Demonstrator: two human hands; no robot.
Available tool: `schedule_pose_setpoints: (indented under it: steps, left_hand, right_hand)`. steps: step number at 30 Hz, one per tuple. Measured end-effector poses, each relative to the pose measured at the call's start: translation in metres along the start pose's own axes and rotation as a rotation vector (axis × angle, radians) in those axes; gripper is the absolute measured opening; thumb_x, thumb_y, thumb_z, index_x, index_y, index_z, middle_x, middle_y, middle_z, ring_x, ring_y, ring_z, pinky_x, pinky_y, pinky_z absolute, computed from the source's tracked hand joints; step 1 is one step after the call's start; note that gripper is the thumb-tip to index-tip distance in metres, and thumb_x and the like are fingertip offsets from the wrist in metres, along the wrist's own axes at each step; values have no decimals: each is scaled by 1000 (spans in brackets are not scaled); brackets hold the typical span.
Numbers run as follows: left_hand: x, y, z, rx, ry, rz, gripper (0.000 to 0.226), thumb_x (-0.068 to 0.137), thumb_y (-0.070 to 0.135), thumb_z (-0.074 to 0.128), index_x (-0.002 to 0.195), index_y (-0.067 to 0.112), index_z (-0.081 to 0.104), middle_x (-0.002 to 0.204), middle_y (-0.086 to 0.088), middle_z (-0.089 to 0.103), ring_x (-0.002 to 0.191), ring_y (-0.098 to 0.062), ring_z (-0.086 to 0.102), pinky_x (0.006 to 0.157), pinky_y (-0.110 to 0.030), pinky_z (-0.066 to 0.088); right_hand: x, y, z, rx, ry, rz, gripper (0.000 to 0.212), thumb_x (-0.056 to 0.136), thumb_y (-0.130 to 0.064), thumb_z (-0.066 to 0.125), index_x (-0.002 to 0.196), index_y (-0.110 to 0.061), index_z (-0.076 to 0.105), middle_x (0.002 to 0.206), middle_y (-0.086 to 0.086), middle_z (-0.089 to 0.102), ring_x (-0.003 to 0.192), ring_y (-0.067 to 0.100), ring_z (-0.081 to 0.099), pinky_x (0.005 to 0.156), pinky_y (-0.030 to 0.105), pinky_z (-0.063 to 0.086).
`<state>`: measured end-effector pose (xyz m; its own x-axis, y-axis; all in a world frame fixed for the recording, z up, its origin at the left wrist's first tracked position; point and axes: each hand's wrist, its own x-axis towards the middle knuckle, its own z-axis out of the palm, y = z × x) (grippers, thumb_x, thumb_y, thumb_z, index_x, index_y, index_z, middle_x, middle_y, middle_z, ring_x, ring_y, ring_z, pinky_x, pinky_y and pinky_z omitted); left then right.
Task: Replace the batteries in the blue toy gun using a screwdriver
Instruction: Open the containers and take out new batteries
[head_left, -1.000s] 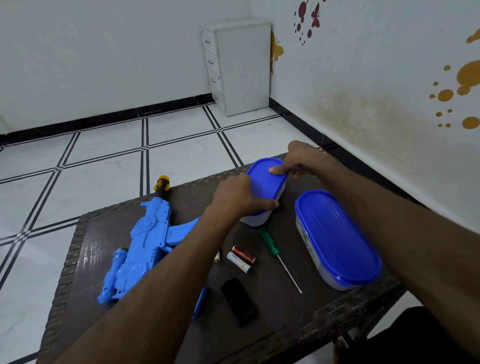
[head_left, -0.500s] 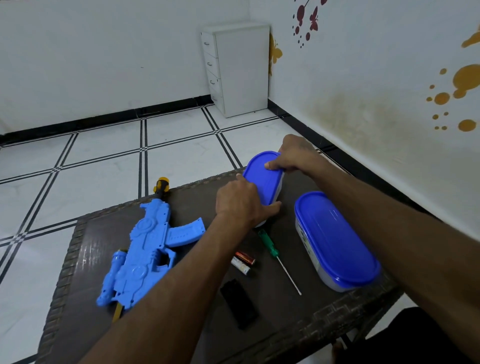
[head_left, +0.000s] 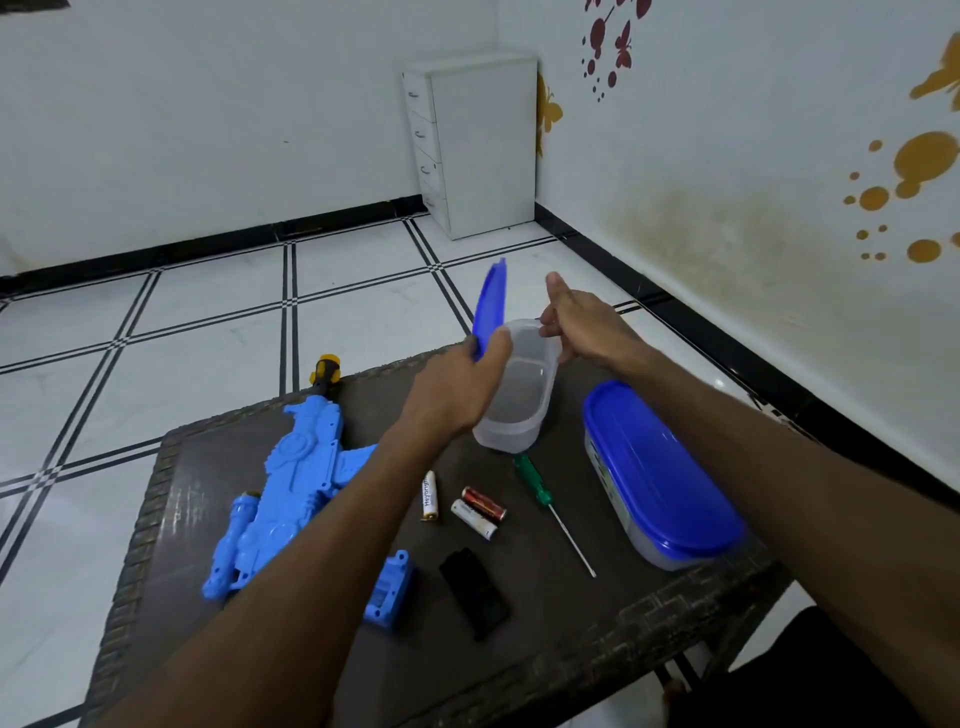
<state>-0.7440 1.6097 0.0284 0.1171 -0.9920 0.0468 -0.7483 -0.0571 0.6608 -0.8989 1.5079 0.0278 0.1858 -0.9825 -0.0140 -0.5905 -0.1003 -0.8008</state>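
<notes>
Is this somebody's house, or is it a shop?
Most likely a room in a home. Butterfly stickers decorate the wall, a small white drawer unit stands in the corner on a tiled floor, and a toy gun lies on a low woven table.
</notes>
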Motion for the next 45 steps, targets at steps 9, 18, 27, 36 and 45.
schedule_pose_setpoints:
  steps: [9,18,27,36,45]
  left_hand:
    - [-34,-21,-28,-593,15,-330,63,94,62,41,133,14,47,113,-11,61,98,-25,66,88,-42,57]
    - [-113,-85,-66,-425,197,-270,55,86,70,45,124,32,56,118,1,62,99,-15,63,91,-41,52]
    - [-155,-108,-79,211,291,-188,67,91,62,42,146,24,38,130,-9,51,110,-25,54,83,-32,39]
    - [-159,-109,-80,294,309,-191,68,91,64,41,146,25,36,132,-8,49,107,-24,54,77,-29,38]
    - [-150,-108,-74,297,281,-171,70,89,67,41,146,27,34,138,-6,46,117,-26,52,90,-37,46]
  right_hand:
    - [-13,-6,1,-310,-95,-186,21,89,-24,66,110,-24,66,122,0,65,114,16,60,94,33,50]
    - [-121,-50,49,-609,-358,-398,14,86,-28,71,93,-16,67,92,-2,67,91,18,64,70,26,46]
    - [-131,-26,85,-769,-423,-268,46,77,-37,78,112,-15,59,113,6,64,102,23,60,82,36,52]
    - [-127,-31,90,-745,-404,-205,40,79,-29,79,109,-15,58,113,9,62,101,24,61,77,33,48]
    - [-103,-43,54,-621,-122,-223,26,80,-30,76,100,-16,69,96,7,70,82,20,62,66,29,46]
